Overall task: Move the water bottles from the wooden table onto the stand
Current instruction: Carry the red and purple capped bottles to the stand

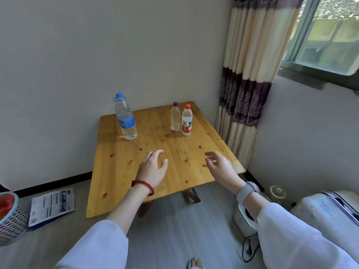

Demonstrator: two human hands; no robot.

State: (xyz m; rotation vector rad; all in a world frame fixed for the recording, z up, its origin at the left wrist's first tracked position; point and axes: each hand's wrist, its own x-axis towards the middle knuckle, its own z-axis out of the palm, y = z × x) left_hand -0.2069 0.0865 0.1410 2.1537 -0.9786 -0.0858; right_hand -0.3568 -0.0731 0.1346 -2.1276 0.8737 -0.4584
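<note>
Three water bottles stand upright on the wooden table [120, 183]. A large bottle with a blue cap and blue label [125, 117] is at the back left. A small clear bottle with a purple cap [175, 117] and a red-capped bottle with a red and white label [186, 120] stand side by side at the back right. My left hand [153, 167], with a red bead bracelet, hovers over the table's middle, fingers apart and empty. My right hand [219, 166], with a grey watch, hovers near the right edge, also empty. No stand is in view.
The table sits in a corner against a white wall, with a striped curtain [246, 74] and a window at the right. A mesh basket [9, 216] and a printed paper [52, 206] lie on the floor at left. White appliances [328, 212] and a cable sit at right.
</note>
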